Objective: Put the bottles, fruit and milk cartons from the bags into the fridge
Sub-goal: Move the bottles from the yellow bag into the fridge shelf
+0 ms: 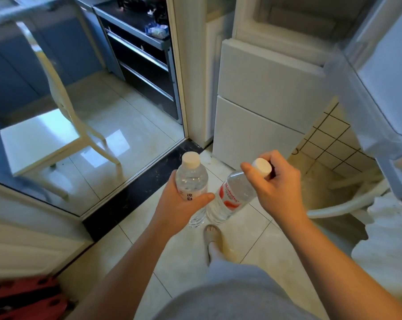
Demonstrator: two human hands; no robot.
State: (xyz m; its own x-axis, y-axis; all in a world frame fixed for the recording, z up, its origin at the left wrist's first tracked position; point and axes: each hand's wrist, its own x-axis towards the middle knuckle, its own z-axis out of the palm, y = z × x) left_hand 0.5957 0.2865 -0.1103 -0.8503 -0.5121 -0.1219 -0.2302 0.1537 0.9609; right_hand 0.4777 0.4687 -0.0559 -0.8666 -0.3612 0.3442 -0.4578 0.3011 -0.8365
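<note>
Here the left hand (179, 209) grips an upright water bottle (191, 181); the right hand (278, 183) grips a tilted, red-labelled bottle (232, 197) (white cap) by its neck, before the fridge (264, 88).

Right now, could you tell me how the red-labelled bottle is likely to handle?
The red-labelled bottle looks full, so probably heavy. Its clear plastic may dent. Gripped at the cap by the right hand, it could swing.

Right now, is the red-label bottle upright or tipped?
Tipped. The red-label bottle leans with its cap toward the upper right and its base at the lower left; the right hand grips its neck.
</note>
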